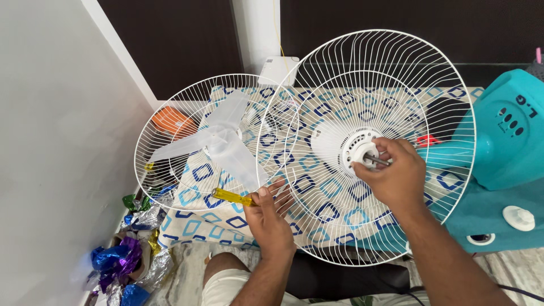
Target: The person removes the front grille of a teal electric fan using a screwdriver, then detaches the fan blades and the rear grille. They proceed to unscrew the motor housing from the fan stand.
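The left hand (269, 218) grips a yellow-handled screwdriver (233, 197) and steadies the near rim of the rear fan guard (396, 62). At that guard's centre the right hand (396, 175) pinches the motor shaft (376, 160), apparently seating the guard; fastening seems next. Left of the guard lie the translucent blade (221, 141) and front grille (170, 164).

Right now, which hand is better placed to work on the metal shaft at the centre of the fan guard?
Probably the right hand: its fingers already sit at the shaft. The left hand steadies the guard's rim and holds a yellow screwdriver.
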